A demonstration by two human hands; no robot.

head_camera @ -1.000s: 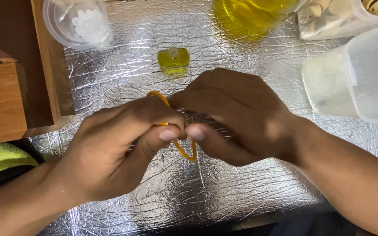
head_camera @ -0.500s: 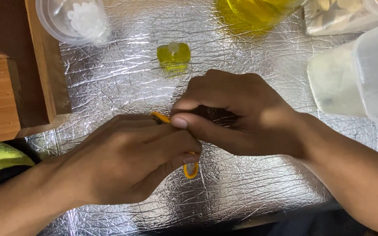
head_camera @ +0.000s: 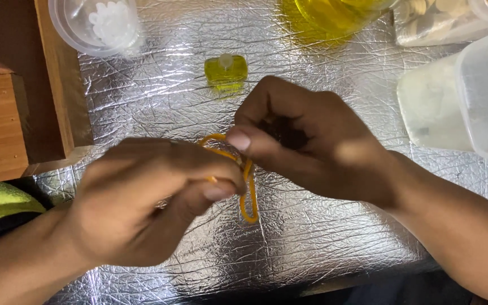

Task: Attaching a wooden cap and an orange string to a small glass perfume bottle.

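Yellow cord (head_camera: 248, 195) sits pinched between both hands over the middle of the crinkled foil sheet (head_camera: 323, 237). I read the left hand (head_camera: 136, 206), closed at about 7 o'clock, as nipping the cord between thumb and forefinger, while the right hand (head_camera: 306, 144), also closed, grips its upper stretch. One thin, smooth loop hangs toward 6 o'clock. I judge a knot or loop is being formed; tightening it calls for steady opposed pulls. At 12 o'clock stands a small square glass bottle (head_camera: 226, 70) of yellow liquid; at 11 a clear tub (head_camera: 94, 25) of white beads
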